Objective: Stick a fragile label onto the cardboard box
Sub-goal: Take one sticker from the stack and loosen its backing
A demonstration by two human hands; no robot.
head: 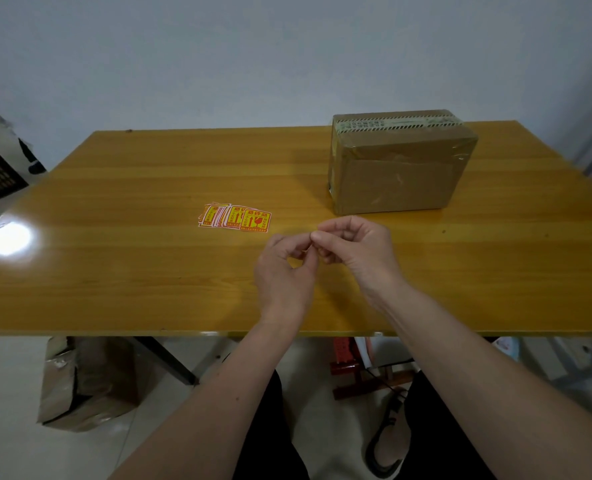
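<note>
The fragile labels [234, 218] lie fanned in a loose stack on the wooden table [114, 265], near its middle. The cardboard box [400, 164] stands at the far right of the table, taped shut, well apart from the stack. Your left hand [284, 271] and right hand [353, 251] meet just beside the stack, between it and the box, fingertips pinched together and touching. Whether they grip a label cannot be told. Another carton [83, 382] sits on the floor under the table.
</note>
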